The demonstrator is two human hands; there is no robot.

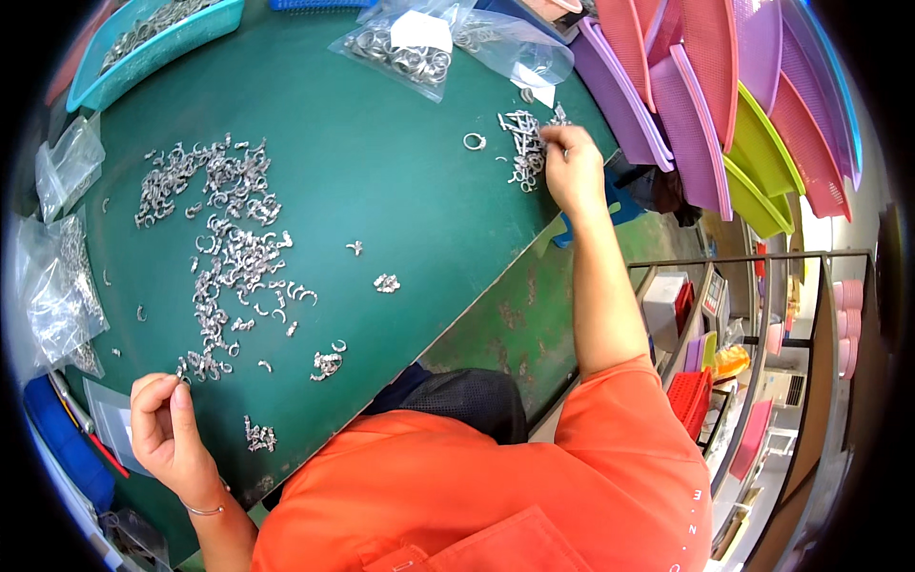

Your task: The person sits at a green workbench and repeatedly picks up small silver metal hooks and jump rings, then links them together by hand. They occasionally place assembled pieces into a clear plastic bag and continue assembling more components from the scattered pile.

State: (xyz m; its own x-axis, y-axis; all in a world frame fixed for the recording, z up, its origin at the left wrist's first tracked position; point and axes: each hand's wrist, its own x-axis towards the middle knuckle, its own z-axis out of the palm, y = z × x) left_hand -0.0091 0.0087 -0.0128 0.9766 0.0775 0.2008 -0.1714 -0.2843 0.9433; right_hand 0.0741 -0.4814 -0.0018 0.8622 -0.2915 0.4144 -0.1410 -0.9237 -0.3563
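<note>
My left hand [172, 434] is at the lower left of the green table, thumb and forefinger pinched on a small curved metal piece [185, 378]. Just beyond those fingertips spreads a loose heap of small silver curved pieces [233, 257]. At the table's right side, my right hand [575, 170] reaches down with bent fingers pressed together at a pile of small silver metal parts [524, 143]. Whatever those fingers pinch is hidden. A single silver ring [474, 142] lies left of that pile. Small clusters of silver parts [326, 364] sit nearer my body.
Clear bags of metal rings [410, 62] lie at the far edge. More plastic bags [57, 286] line the left side. A turquoise basket [157, 43] of metal parts stands far left. Stacked coloured baskets [686, 114] crowd the right, above a shelf rack [748, 255].
</note>
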